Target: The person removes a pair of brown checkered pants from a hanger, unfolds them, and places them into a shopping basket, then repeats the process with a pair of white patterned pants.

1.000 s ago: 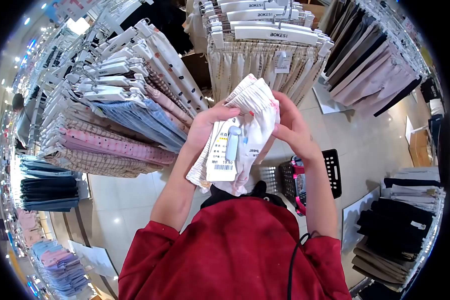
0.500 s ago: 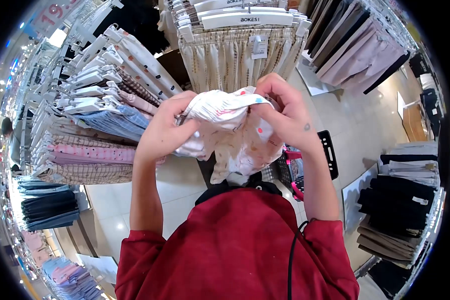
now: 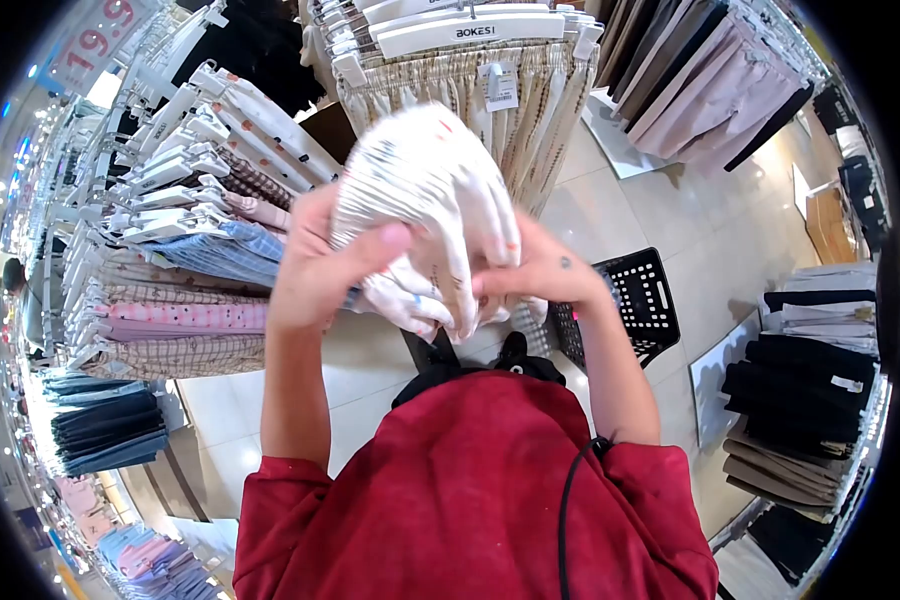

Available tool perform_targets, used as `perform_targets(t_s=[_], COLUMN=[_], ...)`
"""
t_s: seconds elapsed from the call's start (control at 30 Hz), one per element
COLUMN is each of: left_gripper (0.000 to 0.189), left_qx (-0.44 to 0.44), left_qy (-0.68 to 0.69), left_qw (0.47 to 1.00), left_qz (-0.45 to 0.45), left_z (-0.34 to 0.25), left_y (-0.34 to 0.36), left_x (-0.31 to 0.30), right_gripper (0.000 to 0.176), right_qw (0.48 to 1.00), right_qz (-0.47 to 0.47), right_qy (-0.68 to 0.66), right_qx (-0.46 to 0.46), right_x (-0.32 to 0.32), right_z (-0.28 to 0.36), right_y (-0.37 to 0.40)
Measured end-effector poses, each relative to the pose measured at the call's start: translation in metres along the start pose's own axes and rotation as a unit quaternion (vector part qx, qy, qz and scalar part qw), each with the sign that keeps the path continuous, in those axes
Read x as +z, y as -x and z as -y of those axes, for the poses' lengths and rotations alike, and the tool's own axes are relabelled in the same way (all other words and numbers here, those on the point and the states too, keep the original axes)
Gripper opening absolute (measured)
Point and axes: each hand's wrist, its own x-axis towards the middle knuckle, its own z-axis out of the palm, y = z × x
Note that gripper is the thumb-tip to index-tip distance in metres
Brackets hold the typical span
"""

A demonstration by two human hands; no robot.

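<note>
Between my hands is a bunched pair of white printed pants point(image 3: 425, 190), its gathered waistband arching upward and small red and blue marks on the cloth. My left hand point(image 3: 320, 265) grips the left side, thumb lying over the front and the other fingers hidden behind the fabric. On the other side, my right hand point(image 3: 542, 265) holds the lower right part, its thumb pressed on the folds; its remaining fingers are mostly covered. Just beyond the pants hang cream patterned pants point(image 3: 545, 120) with a paper tag point(image 3: 500, 86), on a white hanger point(image 3: 470, 33) marked BOKESI.
A rack of pants on white hangers point(image 3: 170, 225) stands close on my left. A black shopping basket point(image 3: 642, 300) is on the tiled floor by my right forearm. Pale pink pants point(image 3: 715, 95) hang at the upper right; folded dark pants point(image 3: 795, 390) lie on the right.
The pants have been raised and turned, so the gathered waistband now bulges upward in front of the hanging cream pants. My right hand has moved lower and left. More of the basket shows.
</note>
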Motion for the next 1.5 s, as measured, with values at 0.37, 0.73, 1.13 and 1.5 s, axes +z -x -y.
perform_targets(t_s=[0.37,0.73,1.13,1.5], left_gripper=[0.041,0.047,0.049,0.054], left_qx=[0.009,0.013,0.25,0.249], left_qy=[0.19,0.065,-0.657,-0.58], left_qw=[0.948,0.919,0.591,0.69], left_qz=[-0.254,-0.389,-0.395,-0.355], left_z=[-0.04,-0.099,-0.167,-0.123], left_y=[0.004,0.033,0.146,0.182], left_x=[-0.092,-0.153,-0.307,-0.248], right_gripper=[0.035,0.042,0.021,0.032], right_qw=[0.977,0.883,0.947,0.913], right_qz=[0.007,0.09,0.02,-0.126], right_qy=[0.146,0.329,0.116,0.056], right_qx=[0.158,0.324,0.299,0.383], right_x=[-0.035,-0.107,-0.152,-0.119], right_z=[-0.116,-0.165,-0.102,-0.019], right_y=[0.044,0.131,0.135,0.129])
